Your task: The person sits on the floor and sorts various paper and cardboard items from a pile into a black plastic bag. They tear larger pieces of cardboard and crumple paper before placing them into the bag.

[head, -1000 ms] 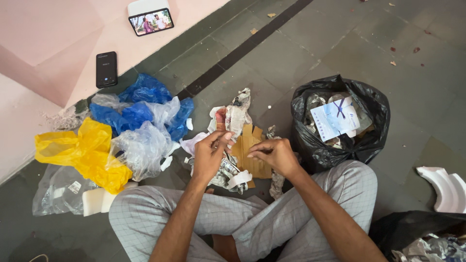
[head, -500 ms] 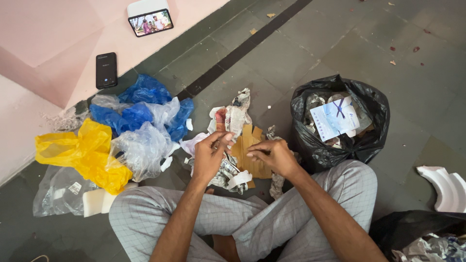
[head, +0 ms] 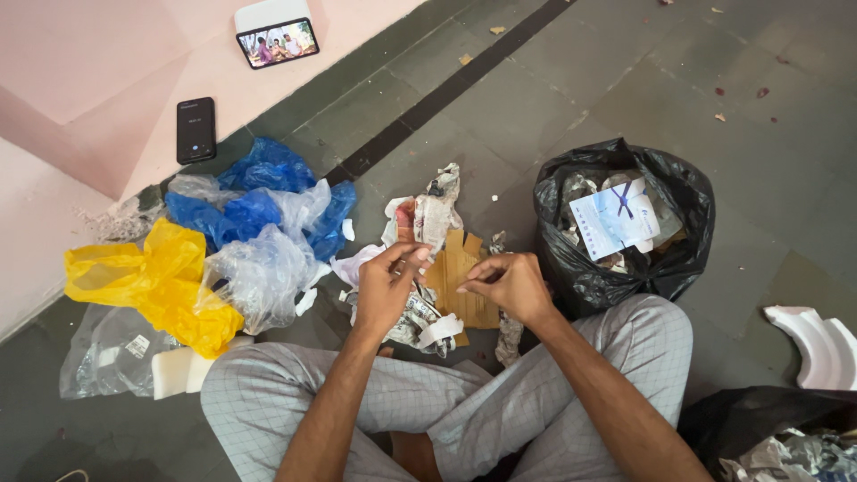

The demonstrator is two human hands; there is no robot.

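The grey tiled floor (head: 571, 80) carries everything. Directly beneath the fingers lie crumpled paper scraps (head: 420, 317) and a brown cardboard piece (head: 460, 268). Left of the fingers: clear, blue (head: 259, 192) and yellow plastic bags (head: 156, 277). Right of the fingers stands an open black bag (head: 625, 232); farther right, a white, possibly foam, moulded piece (head: 817, 344). Beyond the fingers, on the pink ledge (head: 107, 54), lie a black phone (head: 195, 128) and a propped tablet (head: 278, 40).
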